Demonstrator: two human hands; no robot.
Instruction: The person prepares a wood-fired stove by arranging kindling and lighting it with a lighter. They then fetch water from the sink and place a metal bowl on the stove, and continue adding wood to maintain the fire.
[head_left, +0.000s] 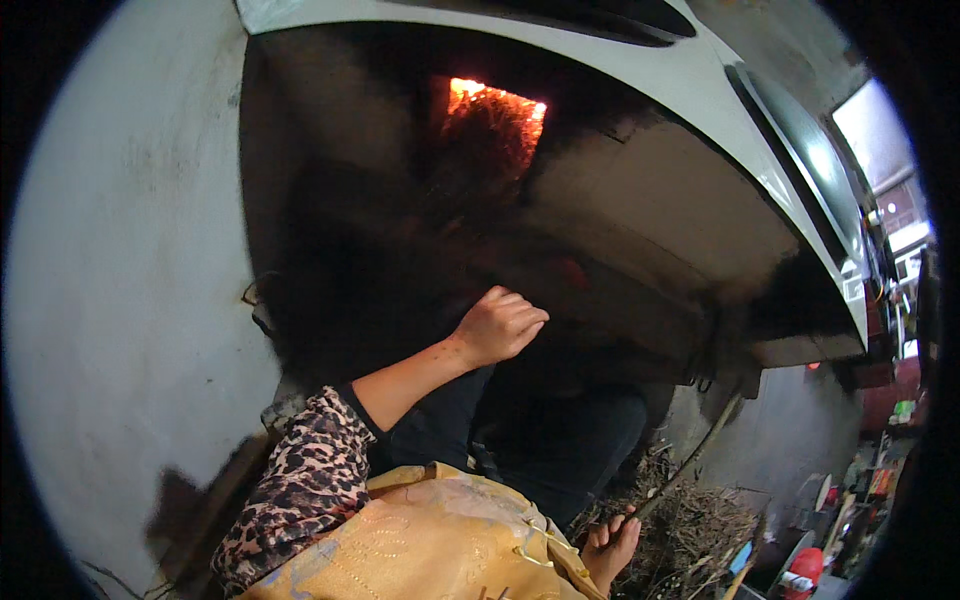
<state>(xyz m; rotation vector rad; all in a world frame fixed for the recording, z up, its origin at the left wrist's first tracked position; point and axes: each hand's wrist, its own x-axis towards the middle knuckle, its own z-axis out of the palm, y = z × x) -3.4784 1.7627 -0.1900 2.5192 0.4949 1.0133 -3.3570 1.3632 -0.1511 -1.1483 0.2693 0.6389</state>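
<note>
My left hand (502,325) is closed in a fist above my knees, in front of the dark stove front. Whatever its fingers may hold is hidden. Low on the right, my right hand (612,545) is closed around the lower end of a long, thin stick (690,462). From there the stick slants up and away to the right, toward the stove's lower edge. Beyond my left hand, the square stove opening (492,130) glows orange, with burning straw or twigs inside it.
A pile of dry brushwood (700,530) lies on the floor beside my right hand. The white stove top (600,55) curves overhead, with a dark round lid (800,150) at the right. A pale wall (130,270) rises close on the left. Red and other clutter (805,570) stands far right.
</note>
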